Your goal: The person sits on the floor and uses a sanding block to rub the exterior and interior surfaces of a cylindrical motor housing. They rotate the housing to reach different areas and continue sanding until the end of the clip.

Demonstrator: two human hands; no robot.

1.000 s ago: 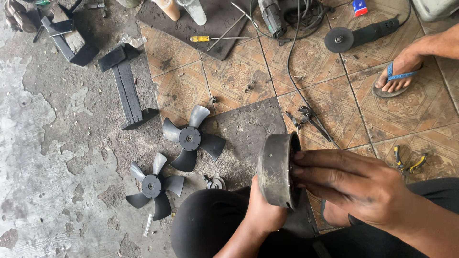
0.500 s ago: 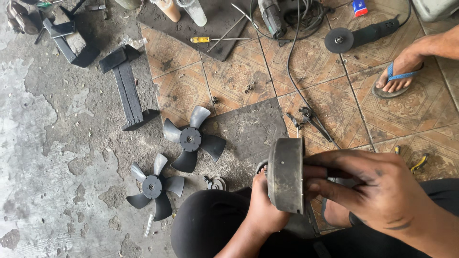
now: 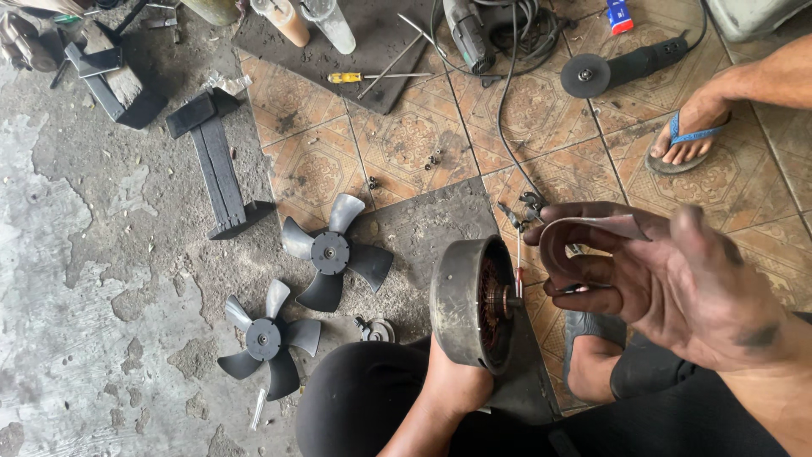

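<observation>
My left hand [image 3: 457, 381] grips the round motor housing [image 3: 470, 303] from below, holding it on edge above my knee, its copper windings facing right. My right hand [image 3: 677, 279] is lifted just beside it, fingers curled around a bent metal strip [image 3: 584, 230]. Two black fan blades [image 3: 331, 252] lie on the floor to the left

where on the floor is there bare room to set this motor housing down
Bare patches: grey concrete left of the two black plastic fans, and patterned tiles between upper fan and yellow-handled screwdriver, save small screws. Crowded: around the black angle grinder and cables.
</observation>
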